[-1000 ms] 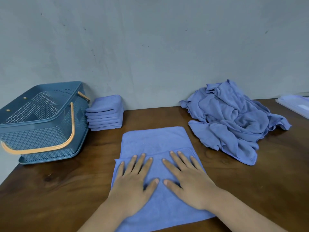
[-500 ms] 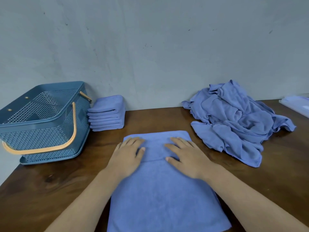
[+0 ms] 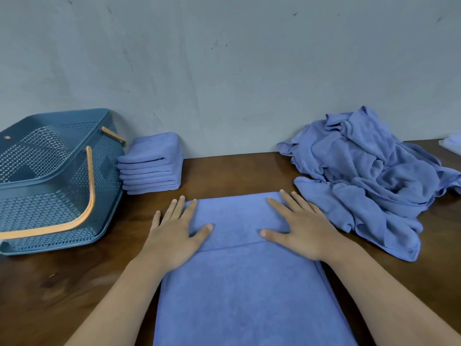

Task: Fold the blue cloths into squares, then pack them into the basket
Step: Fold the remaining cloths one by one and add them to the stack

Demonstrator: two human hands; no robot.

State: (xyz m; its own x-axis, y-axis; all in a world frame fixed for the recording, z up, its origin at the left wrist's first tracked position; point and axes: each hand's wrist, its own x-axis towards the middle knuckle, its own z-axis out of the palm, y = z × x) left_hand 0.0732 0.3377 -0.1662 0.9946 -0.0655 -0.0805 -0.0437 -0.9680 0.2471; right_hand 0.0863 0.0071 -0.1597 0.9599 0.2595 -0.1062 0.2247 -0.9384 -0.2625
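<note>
Wooden table (image 3: 229, 174) holds basket (image 3: 50, 216) beside folded cloths (image 3: 152, 163).

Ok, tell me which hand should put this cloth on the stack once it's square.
Probably left: the left hand rests on the cloth nearer the stack; the right hand is beside the loose pile.

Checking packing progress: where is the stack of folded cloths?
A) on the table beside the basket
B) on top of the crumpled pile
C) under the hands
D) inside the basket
A: the folded stack sits on the table just right of the basket, not inside it.
</note>
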